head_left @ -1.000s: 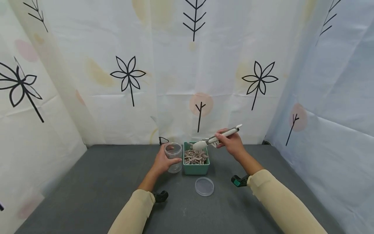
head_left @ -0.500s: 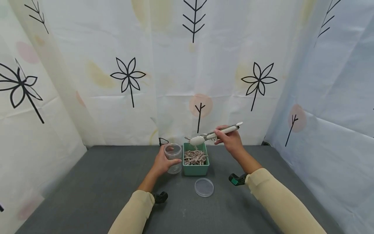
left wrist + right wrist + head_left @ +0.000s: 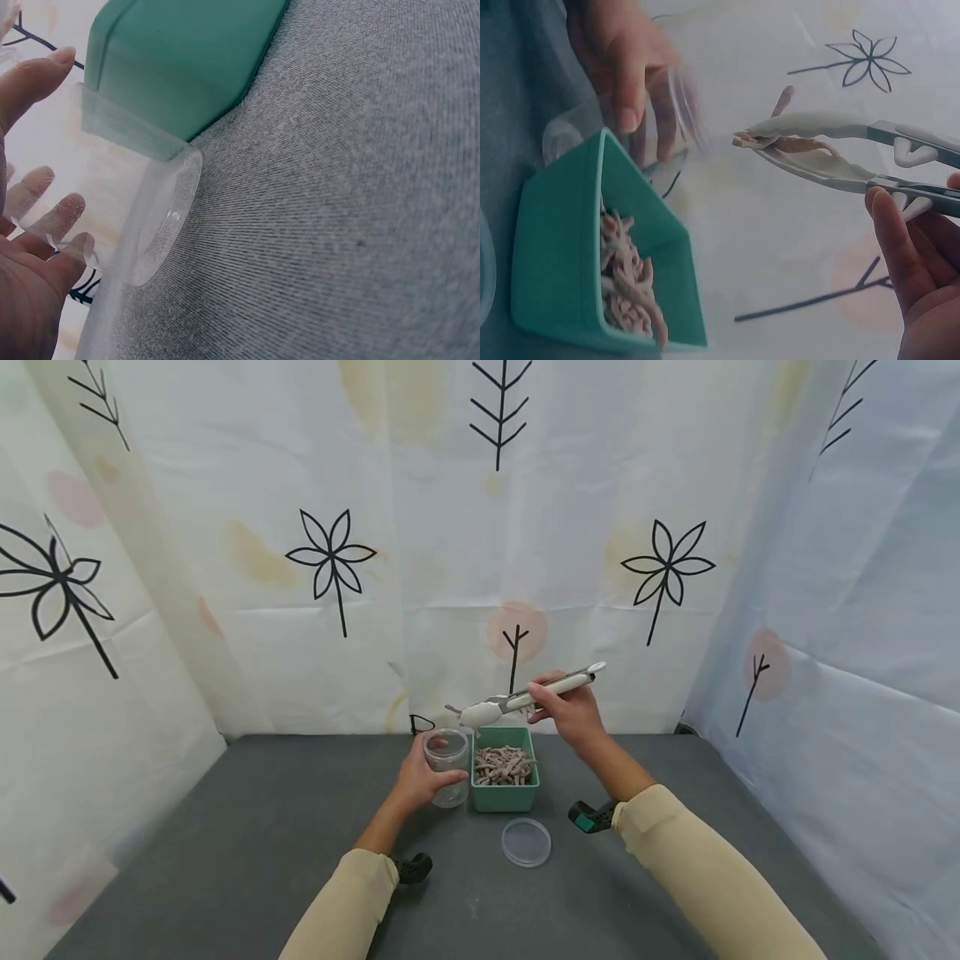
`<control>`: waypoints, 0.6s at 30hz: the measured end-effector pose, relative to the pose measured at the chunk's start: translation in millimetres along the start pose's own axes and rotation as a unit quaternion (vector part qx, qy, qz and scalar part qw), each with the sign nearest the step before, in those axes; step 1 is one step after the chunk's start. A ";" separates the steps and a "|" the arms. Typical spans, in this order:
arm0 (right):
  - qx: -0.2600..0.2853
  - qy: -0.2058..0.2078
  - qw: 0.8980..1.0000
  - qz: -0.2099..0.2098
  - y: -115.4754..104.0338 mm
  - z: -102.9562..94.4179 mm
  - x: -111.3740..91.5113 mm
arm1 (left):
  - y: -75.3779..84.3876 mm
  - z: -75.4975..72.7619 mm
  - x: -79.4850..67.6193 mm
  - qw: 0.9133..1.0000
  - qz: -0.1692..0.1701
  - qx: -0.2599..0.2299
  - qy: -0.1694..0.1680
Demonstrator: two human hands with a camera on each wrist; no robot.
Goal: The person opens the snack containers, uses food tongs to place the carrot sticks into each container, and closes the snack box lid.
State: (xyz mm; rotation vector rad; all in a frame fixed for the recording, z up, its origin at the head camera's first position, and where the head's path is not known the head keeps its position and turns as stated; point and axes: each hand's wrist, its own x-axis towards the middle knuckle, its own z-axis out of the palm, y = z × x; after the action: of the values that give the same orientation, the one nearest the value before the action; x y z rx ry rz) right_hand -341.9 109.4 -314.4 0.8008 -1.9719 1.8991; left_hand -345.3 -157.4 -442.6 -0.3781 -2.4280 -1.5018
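Note:
My left hand (image 3: 414, 778) grips a clear jar (image 3: 450, 793), which stands upright and without its lid just left of a green container (image 3: 504, 799). Thumb and fingers wrap around the jar's sides in the left wrist view. My right hand (image 3: 573, 713) holds white-and-grey tongs (image 3: 558, 688) in the air, slanting down to the left. In the right wrist view, the tips of the tongs (image 3: 817, 124) pinch a few pale brown, twisted strips (image 3: 742, 140). More such strips (image 3: 502, 767) fill the lower part of the container; their kind is unclear.
A round clear lid (image 3: 527, 842) lies flat on the dark grey table (image 3: 300, 860), in front of the container. Behind the table hangs a white patterned curtain (image 3: 420, 527), with further curtain on both sides.
My right hand has lifted the tongs up out of the container and carried them left with the strips, close to above the jar's mouth. The left hand and jar have stayed put.

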 end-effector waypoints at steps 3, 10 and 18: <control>0.010 -0.007 1.000 -0.001 -0.6 9.7 2.7 | -0.3 -0.4 -0.2 1.000 0.001 -0.001 0.000; 0.020 -0.025 0.999 0.014 -0.6 26.6 3.1 | -0.7 0.1 0.8 1.000 -0.004 0.004 0.000; -0.012 -0.047 0.999 0.023 -19.7 34.9 -5.7 | -1.4 0.2 1.2 1.000 -0.022 0.000 0.006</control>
State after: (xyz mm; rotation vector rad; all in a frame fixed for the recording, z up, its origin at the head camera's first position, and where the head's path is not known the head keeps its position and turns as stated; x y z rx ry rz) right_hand -320.1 76.7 -304.6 0.8608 -2.0818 1.8914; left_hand -347.0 -157.7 -443.5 -0.3172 -2.4417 -1.5175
